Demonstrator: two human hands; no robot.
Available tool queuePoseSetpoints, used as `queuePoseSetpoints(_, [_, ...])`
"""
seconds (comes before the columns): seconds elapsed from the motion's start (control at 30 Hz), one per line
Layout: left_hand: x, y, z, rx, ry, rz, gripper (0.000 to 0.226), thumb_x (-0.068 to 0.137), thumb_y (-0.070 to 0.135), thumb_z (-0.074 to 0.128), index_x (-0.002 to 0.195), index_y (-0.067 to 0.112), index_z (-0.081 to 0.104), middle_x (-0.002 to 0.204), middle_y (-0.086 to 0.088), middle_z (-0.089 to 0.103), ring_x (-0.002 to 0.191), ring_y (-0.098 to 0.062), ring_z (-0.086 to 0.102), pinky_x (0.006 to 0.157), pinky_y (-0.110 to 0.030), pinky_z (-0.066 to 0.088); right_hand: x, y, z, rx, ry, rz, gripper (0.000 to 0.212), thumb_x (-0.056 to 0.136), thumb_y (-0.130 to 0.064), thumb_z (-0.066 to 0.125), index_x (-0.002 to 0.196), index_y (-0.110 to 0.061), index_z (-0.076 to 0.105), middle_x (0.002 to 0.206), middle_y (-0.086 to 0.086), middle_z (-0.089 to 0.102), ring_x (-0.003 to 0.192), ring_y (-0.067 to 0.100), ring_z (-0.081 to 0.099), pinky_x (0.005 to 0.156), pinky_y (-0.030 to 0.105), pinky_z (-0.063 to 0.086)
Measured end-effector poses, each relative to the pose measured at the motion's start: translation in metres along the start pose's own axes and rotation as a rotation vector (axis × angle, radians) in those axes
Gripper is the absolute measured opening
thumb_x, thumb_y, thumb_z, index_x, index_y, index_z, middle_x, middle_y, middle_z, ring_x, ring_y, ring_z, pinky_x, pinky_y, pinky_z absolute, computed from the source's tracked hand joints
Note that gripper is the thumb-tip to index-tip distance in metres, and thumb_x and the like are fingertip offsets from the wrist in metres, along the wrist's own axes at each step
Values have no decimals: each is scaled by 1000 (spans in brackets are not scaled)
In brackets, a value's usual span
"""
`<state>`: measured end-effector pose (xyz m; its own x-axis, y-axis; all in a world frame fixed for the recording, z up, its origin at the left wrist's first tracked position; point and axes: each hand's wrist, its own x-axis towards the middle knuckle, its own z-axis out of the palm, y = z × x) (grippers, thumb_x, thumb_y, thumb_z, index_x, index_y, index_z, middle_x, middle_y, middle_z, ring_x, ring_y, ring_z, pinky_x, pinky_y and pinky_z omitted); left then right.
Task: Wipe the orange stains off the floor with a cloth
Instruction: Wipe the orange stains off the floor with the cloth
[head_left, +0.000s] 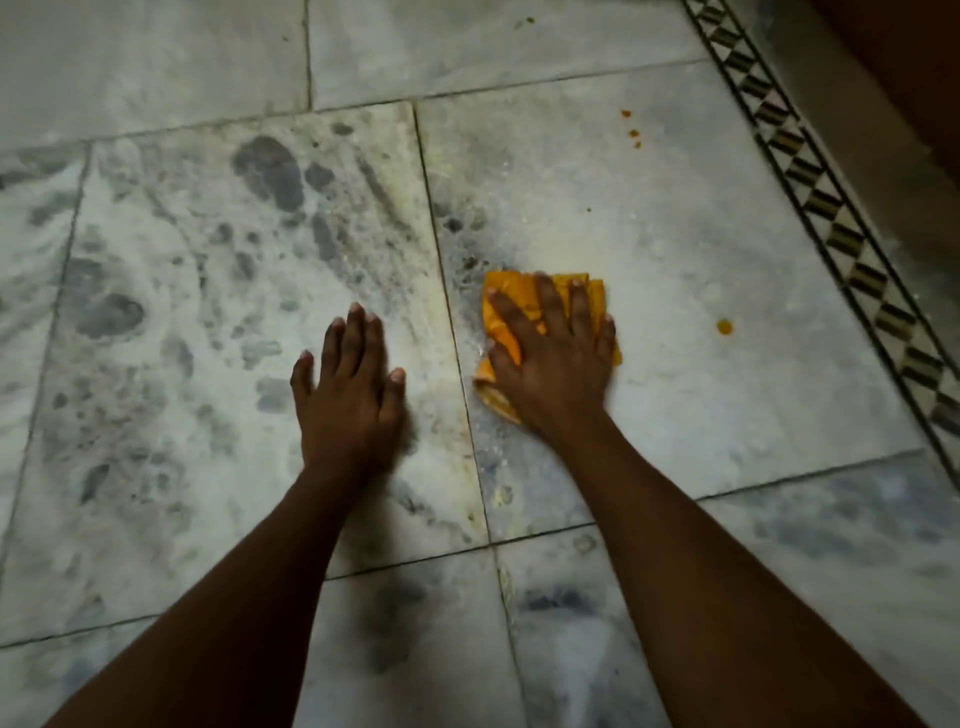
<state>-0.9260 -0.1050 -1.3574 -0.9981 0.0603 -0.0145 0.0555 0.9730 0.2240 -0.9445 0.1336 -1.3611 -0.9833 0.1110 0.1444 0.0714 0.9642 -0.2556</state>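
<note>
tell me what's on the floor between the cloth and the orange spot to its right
Nothing: in the head view, bare marble tile runs from the cloth to the spot.

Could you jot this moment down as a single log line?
right hand presses cloth on floor | left hand flat on floor | orange stains remain
</note>
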Motion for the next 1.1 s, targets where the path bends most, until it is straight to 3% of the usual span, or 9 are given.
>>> queuePoseSetpoints(0.1, [3, 2, -2, 29, 19, -39, 70, 105, 50, 21, 169, 25, 12, 177, 5, 2, 164, -15, 4, 129, -50, 11, 9, -29, 7, 16, 21, 86, 60, 93, -60, 48, 152, -53, 44, 171, 2, 32, 158, 40, 21, 121, 67, 17])
queuePoseSetpoints(0.23, [-61, 14, -5, 12, 11, -58, 66, 108, 48, 20, 169, 21, 17, 178, 2, 6, 164, -18, 6, 129, -55, 18, -78, -25, -13, 19, 27, -159, 58, 96, -59, 48, 154, -53, 42, 170, 0, 33, 159, 36, 24, 122, 63, 22])
queuePoseSetpoints(0.3, [-128, 18, -4, 29, 16, -16, 65, 108, 45, 26, 168, 22, 21, 177, 3, 11, 164, -18, 10, 129, -54, 20, -112, -6, -24, 3, -26, -177, 60, 96, -59, 48, 155, -55, 39, 171, -1, 31, 159, 33, 24, 121, 62, 24])
queuePoseSetpoints(0.43, [-172, 22, -3, 20, -7, -29, 66, 106, 44, 31, 169, 26, 18, 177, 7, 10, 164, -14, 9, 128, -53, 18, -100, 11, -23, -57, -75, -89, 62, 95, -61, 45, 156, -55, 36, 171, 0, 30, 159, 36, 21, 122, 67, 20])
queuePoseSetpoints(0.6, [-162, 14, -5, 16, 33, -29, 67, 105, 43, 36, 168, 26, 22, 177, 8, 12, 164, -14, 10, 127, -54, 19, -75, -37, -5, -13, 7, 79, 62, 92, -61, 47, 153, -52, 43, 170, 1, 33, 159, 42, 18, 120, 72, 16])
queuePoseSetpoints(0.77, [-165, 21, -3, -16, 38, -38, 66, 105, 44, 37, 168, 28, 22, 177, 10, 11, 163, -13, 11, 127, -55, 20, -115, -17, -20, -65, -52, -336, 60, 96, -60, 45, 155, -53, 39, 172, 0, 29, 159, 38, 21, 118, 67, 24])
queuePoseSetpoints(0.83, [-170, 22, -3, 1, 49, -28, 66, 106, 44, 35, 168, 28, 22, 177, 9, 12, 163, -14, 14, 127, -54, 20, -152, 2, -32, -78, -103, -415, 61, 96, -62, 46, 156, -56, 34, 173, -4, 25, 161, 33, 18, 120, 64, 23])
queuePoseSetpoints(0.97, [-166, 26, 0, 11, 44, -57, 64, 106, 43, 31, 168, 26, 23, 177, 7, 15, 163, -17, 17, 127, -53, 18, -148, 34, -48, -113, -192, -295, 65, 93, -75, 37, 155, -65, 22, 175, -11, 17, 162, 29, 11, 121, 68, 17])
queuePoseSetpoints(1.1, [-167, 23, 6, 22, 92, -57, 65, 106, 44, 27, 168, 27, 21, 177, 8, 12, 163, -17, 14, 128, -53, 16, -99, 5, -16, -18, -31, 84, 64, 91, -71, 39, 155, -61, 31, 174, -5, 23, 161, 39, 12, 123, 68, 12])
